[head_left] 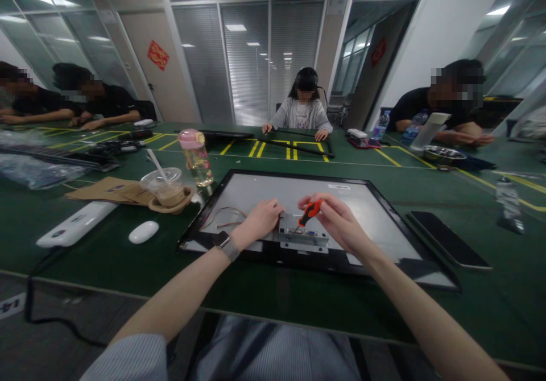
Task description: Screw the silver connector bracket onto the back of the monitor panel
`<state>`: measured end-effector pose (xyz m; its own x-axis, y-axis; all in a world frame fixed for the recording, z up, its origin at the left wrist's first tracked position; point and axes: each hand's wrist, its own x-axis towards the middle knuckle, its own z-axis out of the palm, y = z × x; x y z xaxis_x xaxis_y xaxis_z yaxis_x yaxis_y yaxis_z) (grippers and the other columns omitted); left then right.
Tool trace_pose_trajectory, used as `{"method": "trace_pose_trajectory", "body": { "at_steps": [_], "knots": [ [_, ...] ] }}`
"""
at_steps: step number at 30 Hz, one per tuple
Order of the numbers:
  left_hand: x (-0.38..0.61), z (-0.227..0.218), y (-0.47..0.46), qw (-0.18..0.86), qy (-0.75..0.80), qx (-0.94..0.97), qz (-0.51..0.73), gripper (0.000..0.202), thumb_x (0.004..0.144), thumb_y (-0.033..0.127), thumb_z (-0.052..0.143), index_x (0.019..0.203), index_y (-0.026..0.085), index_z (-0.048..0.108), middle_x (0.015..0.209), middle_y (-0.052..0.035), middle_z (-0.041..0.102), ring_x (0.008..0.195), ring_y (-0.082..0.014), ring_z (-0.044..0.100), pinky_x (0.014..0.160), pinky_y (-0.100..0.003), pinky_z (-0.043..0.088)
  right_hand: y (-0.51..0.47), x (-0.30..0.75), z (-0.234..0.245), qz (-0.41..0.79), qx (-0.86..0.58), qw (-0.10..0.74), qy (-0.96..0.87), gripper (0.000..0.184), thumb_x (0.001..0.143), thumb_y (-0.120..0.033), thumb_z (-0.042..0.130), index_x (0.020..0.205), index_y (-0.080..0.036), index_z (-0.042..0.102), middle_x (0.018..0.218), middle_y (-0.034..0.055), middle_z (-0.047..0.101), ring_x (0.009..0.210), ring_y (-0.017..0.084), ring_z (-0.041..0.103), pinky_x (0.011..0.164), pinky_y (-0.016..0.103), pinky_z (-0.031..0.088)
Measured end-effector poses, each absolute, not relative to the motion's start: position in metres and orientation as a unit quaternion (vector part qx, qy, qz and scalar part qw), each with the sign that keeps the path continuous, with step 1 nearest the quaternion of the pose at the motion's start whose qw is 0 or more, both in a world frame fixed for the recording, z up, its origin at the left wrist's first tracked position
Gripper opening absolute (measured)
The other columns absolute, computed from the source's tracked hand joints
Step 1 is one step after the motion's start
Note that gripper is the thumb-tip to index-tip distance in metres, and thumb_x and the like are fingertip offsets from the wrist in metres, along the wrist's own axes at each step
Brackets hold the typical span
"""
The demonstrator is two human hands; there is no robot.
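My right hand (335, 216) is closed around the orange and black handle of a small screwdriver (310, 212). Its shaft points down and left at a metal bracket (305, 240) with connector ports along its side. At the bracket's left end, my left hand (267, 217) is closed with its fingertips against the metal; they are partly hidden. Underneath lies a flat display panel (241, 190) with a pale back and a black frame. Thin wires (226, 216) rest on the panel left of my left hand. The screwdriver's tip is too small to make out clearly.
Left of the panel are a white mouse (144, 232), a white power strip (77, 224), a plastic cup (164, 182) in a cardboard holder and a pink-lidded bottle (196, 156). A dark phone (447, 239) lies at the right. Several people sit around the green table (256, 281).
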<state>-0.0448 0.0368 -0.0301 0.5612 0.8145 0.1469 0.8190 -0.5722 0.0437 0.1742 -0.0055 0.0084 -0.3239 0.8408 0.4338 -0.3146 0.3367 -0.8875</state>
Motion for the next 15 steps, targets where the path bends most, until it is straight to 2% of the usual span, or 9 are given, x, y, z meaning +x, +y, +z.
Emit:
{"method": "trace_pose_trajectory", "body": {
  "at_steps": [3,6,9,12,15],
  "knots": [
    [-0.0452,-0.0301,0.0371,0.010,-0.463,-0.883,-0.076,0.030,0.099,0.012,0.043,0.118,0.018,0.065,0.110,-0.0091,0.061,0.100,-0.0223,0.061,0.090,-0.035,0.049,-0.0041,0.1767,0.0096,0.505,-0.222,0.548,-0.628,0.017,0.084,-0.047,0.078,0.086,-0.030,0.079,0.100,0.0022,0.070,0.096,0.020,0.067,0.092,0.037,0.054],
    [-0.0447,-0.0283,0.0359,0.007,-0.469,-0.881,-0.070,0.031,0.100,0.013,0.042,0.119,0.018,0.065,0.110,-0.0089,0.061,0.101,-0.0223,0.061,0.091,-0.035,0.048,-0.0026,0.1796,0.0099,0.501,-0.245,0.548,-0.623,0.021,0.086,-0.049,0.076,0.097,-0.032,0.080,0.098,0.0023,0.072,0.091,0.020,0.069,0.091,0.039,0.054],
    [-0.0445,-0.0273,0.0351,0.006,-0.471,-0.880,-0.066,0.031,0.101,0.014,0.041,0.120,0.019,0.065,0.112,-0.0090,0.062,0.102,-0.0228,0.061,0.091,-0.036,0.048,-0.0010,0.1820,0.0089,0.482,-0.258,0.546,-0.635,0.025,0.090,-0.051,0.071,0.103,-0.031,0.079,0.100,0.0042,0.076,0.098,0.022,0.070,0.097,0.042,0.052],
    [-0.0448,-0.0273,0.0351,0.004,-0.468,-0.881,-0.071,0.032,0.100,0.013,0.041,0.120,0.019,0.065,0.112,-0.0088,0.061,0.102,-0.0227,0.061,0.091,-0.036,0.048,0.0000,0.1837,0.0085,0.455,-0.248,0.538,-0.664,0.021,0.092,-0.046,0.070,0.103,-0.030,0.079,0.105,0.0049,0.075,0.105,0.023,0.068,0.099,0.043,0.051],
    [-0.0452,-0.0264,0.0344,0.001,-0.467,-0.881,-0.075,0.032,0.099,0.011,0.041,0.120,0.019,0.065,0.110,-0.0088,0.061,0.102,-0.0224,0.061,0.091,-0.035,0.048,-0.0008,0.1843,0.0097,0.427,-0.240,0.534,-0.689,0.014,0.087,-0.038,0.076,0.098,-0.030,0.080,0.108,0.0046,0.070,0.103,0.022,0.067,0.090,0.038,0.056]
  ]
}}
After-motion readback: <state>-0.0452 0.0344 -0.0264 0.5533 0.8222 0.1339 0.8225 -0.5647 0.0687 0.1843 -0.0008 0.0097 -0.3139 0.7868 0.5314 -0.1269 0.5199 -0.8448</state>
